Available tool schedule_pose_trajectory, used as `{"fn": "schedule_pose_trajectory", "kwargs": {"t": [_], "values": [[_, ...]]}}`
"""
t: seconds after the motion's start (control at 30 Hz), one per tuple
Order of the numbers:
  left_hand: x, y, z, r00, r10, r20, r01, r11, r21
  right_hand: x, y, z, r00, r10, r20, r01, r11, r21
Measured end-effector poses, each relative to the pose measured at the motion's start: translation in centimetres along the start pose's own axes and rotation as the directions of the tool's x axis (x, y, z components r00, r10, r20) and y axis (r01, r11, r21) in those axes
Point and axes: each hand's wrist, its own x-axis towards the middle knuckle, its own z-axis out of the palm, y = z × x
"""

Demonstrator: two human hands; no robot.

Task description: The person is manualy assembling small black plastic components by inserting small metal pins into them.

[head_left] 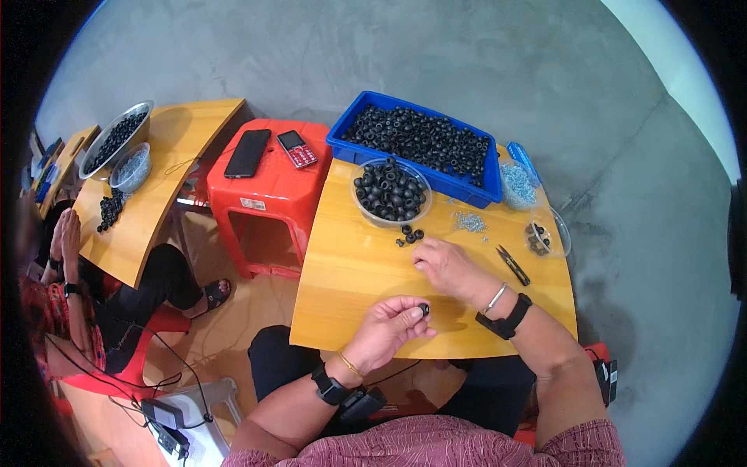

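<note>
Pinching one small black rubber ring (423, 310) in its fingertips, the left hand (389, 327) is closed near the wooden table's (350, 288) edge. Right hand (447, 265), fingers curled on the tabletop, reaches toward loose rings (410, 233) below the clear bowl (391, 192); judged mid-assembly, needing a careful pick.

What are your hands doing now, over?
Left hand pinching one black ring. Right hand flat on the wooden table, near loose rings by the clear bowl. Nothing in the way.

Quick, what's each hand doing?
Left hand: closed, pinching a small black ring.
Right hand: fingers curled on the wooden table; holding anything, cannot tell.
</note>
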Motion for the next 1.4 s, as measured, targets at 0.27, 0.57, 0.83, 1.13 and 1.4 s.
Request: {"fn": "schedule_pose_trajectory", "kwargs": {"t": [0.27,0.57,0.83,1.13,1.4], "values": [[-0.1,0.4,0.3,0.998,0.051,0.035,-0.049,0.998,-0.045,-3.0,-3.4,-3.0,0.882,0.452,0.131,-0.427,0.654,0.625],[0.0,0.1,0.0,0.994,0.098,0.044,-0.098,0.995,0.013,-6.1,-6.2,-0.5,0.892,0.431,0.136,-0.201,0.107,0.974],[0.1,-0.2,0.0,0.99,0.138,0.042,-0.14,0.988,0.069,-6.2,-6.4,0.2,0.877,0.467,0.114,-0.164,0.067,0.984],[0.2,-0.4,0.0,0.987,0.157,0.018,-0.158,0.981,0.109,-6.3,-6.2,0.5,0.88,0.468,0.082,-0.195,0.197,0.961],[0.3,-0.6,0.0,0.985,0.171,-0.029,-0.162,0.969,0.184,-6.1,-7.2,-0.2,0.889,0.457,-0.03,-0.211,0.468,0.858]]}}
